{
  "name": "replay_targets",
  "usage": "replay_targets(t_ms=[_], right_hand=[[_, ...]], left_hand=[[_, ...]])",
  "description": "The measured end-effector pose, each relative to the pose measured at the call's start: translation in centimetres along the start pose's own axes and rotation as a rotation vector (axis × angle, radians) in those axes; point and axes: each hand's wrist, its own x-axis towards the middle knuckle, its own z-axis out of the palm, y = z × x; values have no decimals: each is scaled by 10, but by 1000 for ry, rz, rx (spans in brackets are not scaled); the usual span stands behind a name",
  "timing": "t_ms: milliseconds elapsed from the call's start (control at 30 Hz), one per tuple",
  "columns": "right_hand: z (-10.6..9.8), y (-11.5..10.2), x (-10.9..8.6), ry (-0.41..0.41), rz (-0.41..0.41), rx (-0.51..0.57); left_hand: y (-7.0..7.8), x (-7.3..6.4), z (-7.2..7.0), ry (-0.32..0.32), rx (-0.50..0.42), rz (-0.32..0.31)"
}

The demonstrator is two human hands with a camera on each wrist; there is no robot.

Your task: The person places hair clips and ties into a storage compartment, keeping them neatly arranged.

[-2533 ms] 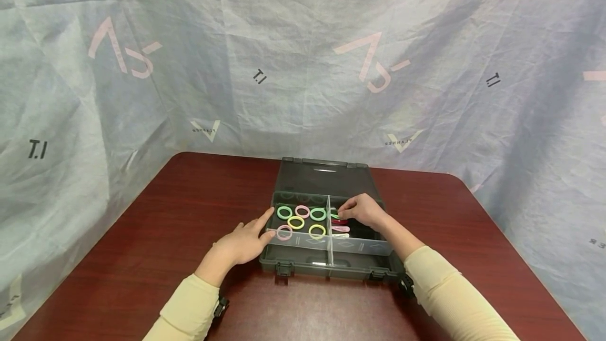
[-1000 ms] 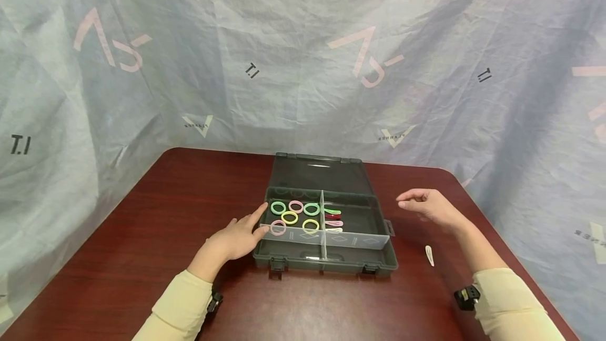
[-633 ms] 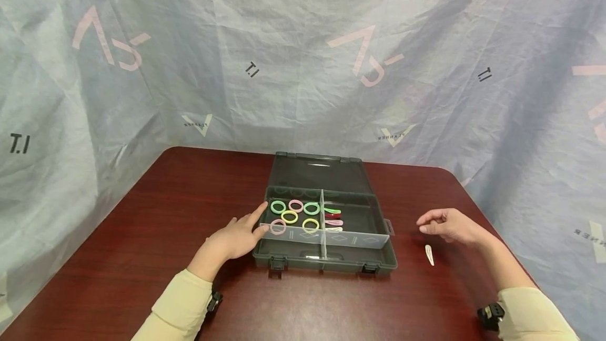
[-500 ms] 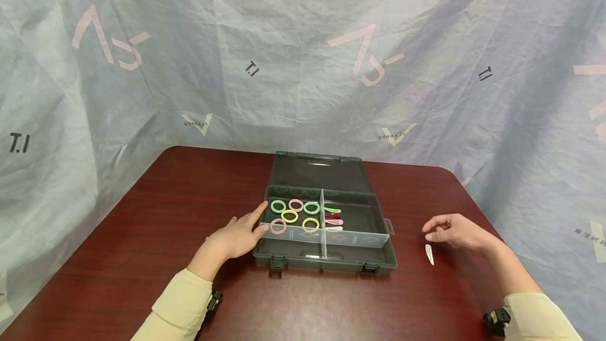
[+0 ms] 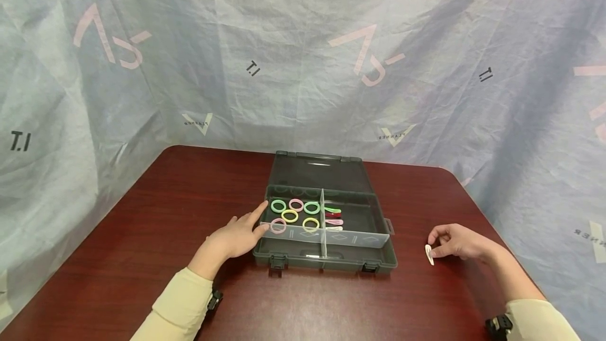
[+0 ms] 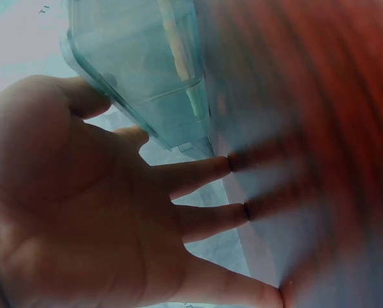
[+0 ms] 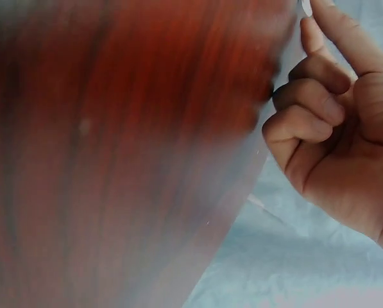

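At the right of the head view, my right hand [image 5: 456,242] pinches a white snap hair clip [image 5: 428,254] between thumb and index finger, low over the table; the other fingers curl in, as the right wrist view shows. My left hand [image 5: 235,237] lies with fingers spread against the left side of a dark see-through plastic box [image 5: 322,264]. In the left wrist view its thumb [image 6: 88,99] is at the box rim, while several fingertips touch the table. Several pastel hair ties, including a yellow hair tie [image 5: 282,217], lie in the left compartment. Green, red [image 5: 333,215], pink and white hair clips line the right compartment's left side.
The box's lid [image 5: 319,175] lies back, hinged open. Clear dividers [image 5: 362,238] split the box, with two narrow compartments along the front. It stands on a reddish-brown table [image 5: 203,172]. A printed grey cloth [image 5: 303,67] hangs behind.
My right hand has left the green clip in the box, moved right and down to the table, and taken hold of the white clip there. My left hand has stayed against the box.
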Motion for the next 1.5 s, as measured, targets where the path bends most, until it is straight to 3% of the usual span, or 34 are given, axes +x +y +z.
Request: replay_targets(t_ms=[200,433,900,1500], right_hand=[[7,-8,3,16,-1,-87],[11,-11,7,19,34,-67],[16,-19,11,57,-7,-183],[16,-23,13,23,-14,-158]], left_hand=[[-1,1,0,1,0,-3],[-1,1,0,-10,4,-26],[1,-1,-1,-15,7,-40],[1,0,0,-9,7,-32]])
